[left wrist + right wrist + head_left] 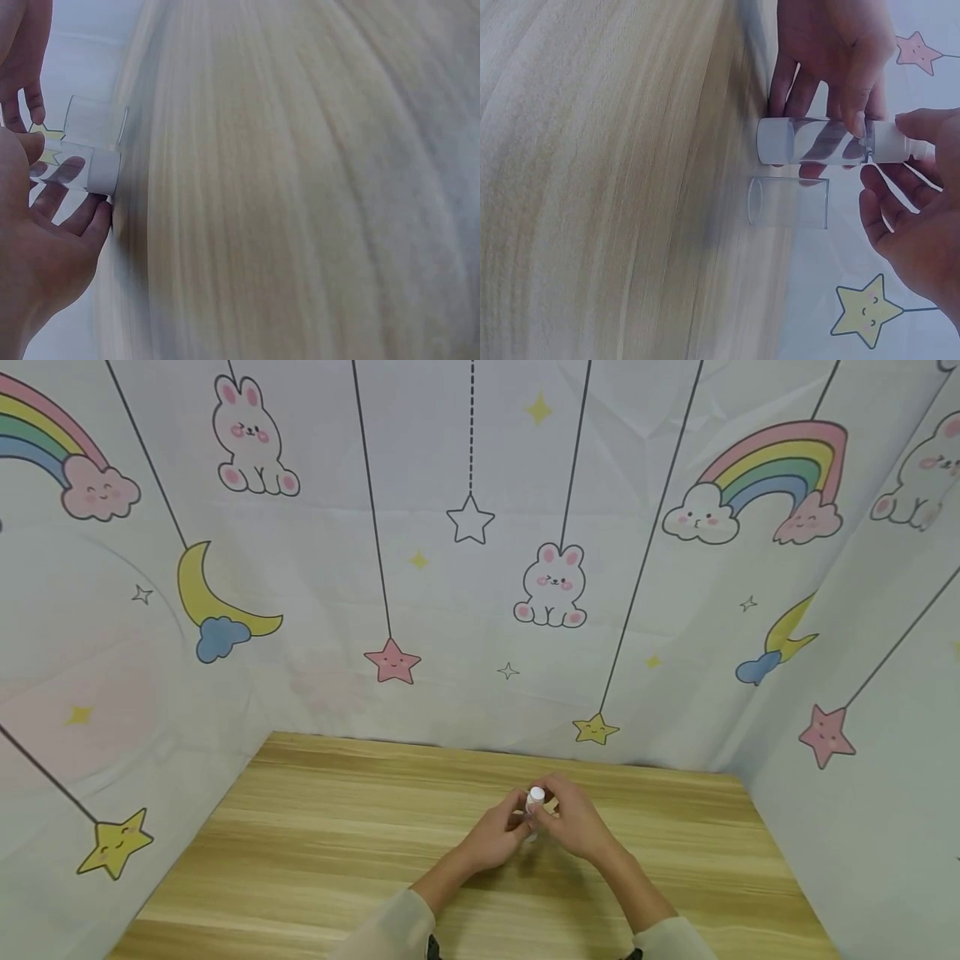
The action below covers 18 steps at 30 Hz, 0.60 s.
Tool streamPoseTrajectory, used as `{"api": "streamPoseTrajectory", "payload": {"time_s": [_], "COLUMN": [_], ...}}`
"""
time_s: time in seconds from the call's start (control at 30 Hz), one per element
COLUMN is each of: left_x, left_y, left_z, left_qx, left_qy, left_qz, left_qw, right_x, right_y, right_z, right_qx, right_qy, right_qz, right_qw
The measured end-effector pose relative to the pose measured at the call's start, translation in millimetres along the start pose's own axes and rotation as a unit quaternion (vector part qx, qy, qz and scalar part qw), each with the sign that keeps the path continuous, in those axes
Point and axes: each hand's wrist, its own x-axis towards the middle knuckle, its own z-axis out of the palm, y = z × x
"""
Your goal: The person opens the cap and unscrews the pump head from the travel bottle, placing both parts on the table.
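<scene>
A slim clear bottle (pixel 817 142) with a white base and a white top stands upright on the wooden table between both hands. My left hand (pixel 491 837) holds its clear body, the thumb lying along the side just under the top. At the white top (pixel 536 795), my right hand (pixel 576 822) pinches with the thumb and fingers. A clear open-ended cap (pixel 791 202) stands on the table beside the bottle, apart from it. The left wrist view shows the bottle's white base (pixel 103 172) near the left hand's fingertips. Fingers partly hide the bottle's body.
The wood-grain table (pixel 337 827) spreads around the hands. A pale cloth backdrop (pixel 315 577) printed with rabbits, stars and rainbows hangs behind the table and along both sides.
</scene>
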Motion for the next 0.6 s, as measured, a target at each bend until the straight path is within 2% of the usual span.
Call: {"api": "streamPoseTrajectory", "payload": {"time_s": [0.6], "left_x": [-0.5], "left_y": [0.3], "left_z": [-0.8], "left_qx": [0.011], "left_qy": [-0.004], "left_qz": [0.0], "left_qw": [0.9999], "right_x": [1.0], "right_y": [-0.7], "right_z": [2.3], "right_qx": [0.009], "right_qy": [0.016], "right_qz": [0.007], "right_qw": [0.9998]}}
